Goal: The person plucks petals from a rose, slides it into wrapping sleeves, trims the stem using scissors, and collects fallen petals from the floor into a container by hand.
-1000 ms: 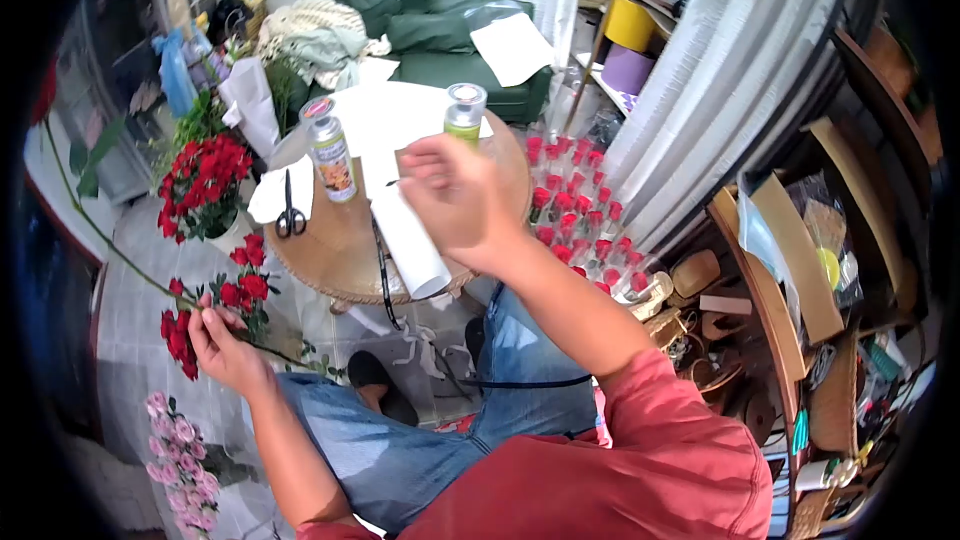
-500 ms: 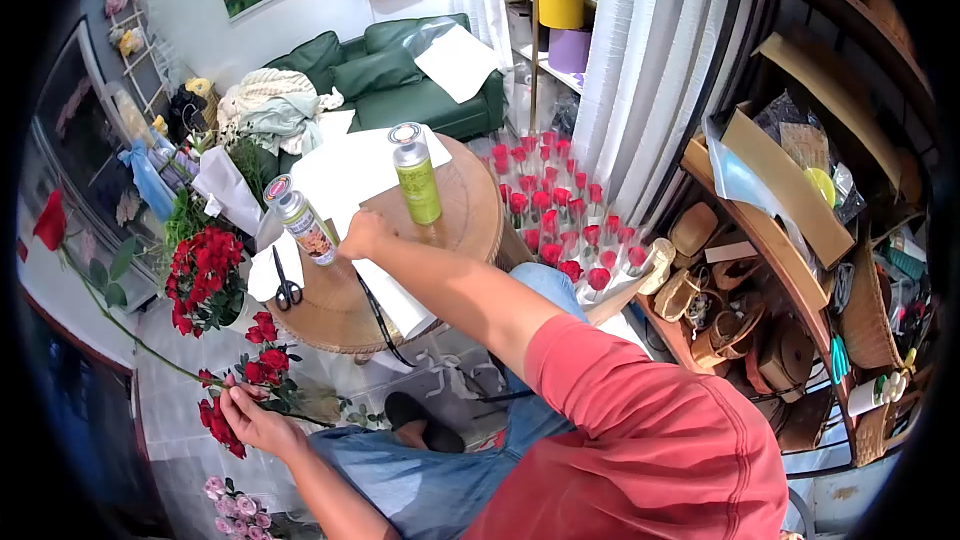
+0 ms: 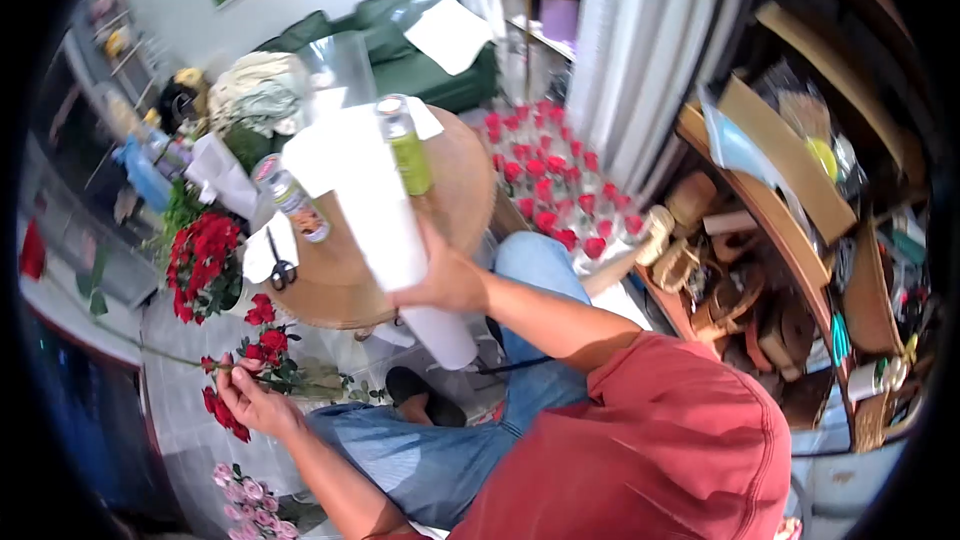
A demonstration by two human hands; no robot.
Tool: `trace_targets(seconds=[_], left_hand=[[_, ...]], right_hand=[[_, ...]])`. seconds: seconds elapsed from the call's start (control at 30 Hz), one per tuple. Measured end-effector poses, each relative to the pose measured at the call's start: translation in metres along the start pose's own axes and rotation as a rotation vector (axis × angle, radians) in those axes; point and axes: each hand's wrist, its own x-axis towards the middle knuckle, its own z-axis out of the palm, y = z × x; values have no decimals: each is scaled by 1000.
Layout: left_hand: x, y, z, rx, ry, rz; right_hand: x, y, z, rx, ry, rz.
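Observation:
My left hand (image 3: 255, 400) is closed around the stem of a long-stemmed red rose (image 3: 33, 250), whose bloom points to the upper left. Several other red roses (image 3: 268, 345) lie just beyond that hand. Over the front of the round table, my right hand (image 3: 447, 275) grips a long white flower sleeve (image 3: 375, 200); its far end looks clear. The sleeve slants across the table, and its near end hangs past the edge. A green spray can (image 3: 408, 155) stands right beside it. A second spray can (image 3: 298, 210) and black scissors (image 3: 281, 262) are to its left.
The round wooden table (image 3: 460, 180) also carries white sheets. Sleeved single roses (image 3: 545, 175) stand on the floor behind it. A bunch of red roses (image 3: 200, 260) is at left, with pink roses (image 3: 255, 505) below. Crowded shelves (image 3: 720, 240) line the right, and a green sofa (image 3: 465, 90) is behind.
My right hand has lifted the white sleeve off the table and drawn it toward me. The left hand keeps the rose, nearly still. The view has shifted slightly.

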Motion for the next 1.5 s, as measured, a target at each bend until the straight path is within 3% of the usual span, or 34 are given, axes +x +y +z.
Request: trace_targets(seconds=[0.07,0.1,0.2,0.23,0.33,0.4,0.57,0.6,0.7,0.73,0.8,0.87,0.97,1.13,1.33,1.4,1.5], left_hand=[[2,6,3,141,-71,13],[6,15,6,223,-110,33],[22,40,11,194,-160,10],[34,49,4,173,-177,-40],[64,100,11,261,-203,100],[88,143,21,223,-124,138],[139,260,11,-81,-357,277],[141,274,8,-66,-359,276],[133,304,14,237,-99,476],[125,311,24,342,-154,588],[110,314,33,456,-217,693],[96,300,28,377,-475,645],[35,275,86,-213,-665,249],[-32,244,120,22,-703,188],[-47,248,115,313,-581,121],[-43,244,110,210,-775,183],[-41,242,110,232,-803,199]], right_hand=[[-34,-10,0,54,-104,12],[-47,-5,-1,-65,-113,20],[-72,-4,-6,-64,-191,142],[-80,9,-4,-59,-177,98],[-98,40,1,-243,-121,64],[-101,60,4,-268,-72,-128],[-110,89,11,-160,-57,-215],[-111,92,14,-146,-60,-211],[-114,92,15,-227,-49,-315],[-112,94,16,-220,-54,-316],[-112,97,17,-316,4,-451],[-113,97,16,-301,15,-461],[-118,103,17,-239,20,-448],[-118,101,14,-214,23,-466],[-114,100,18,-186,65,-509],[-114,100,18,-207,74,-538],[-115,102,15,-186,47,-519]])
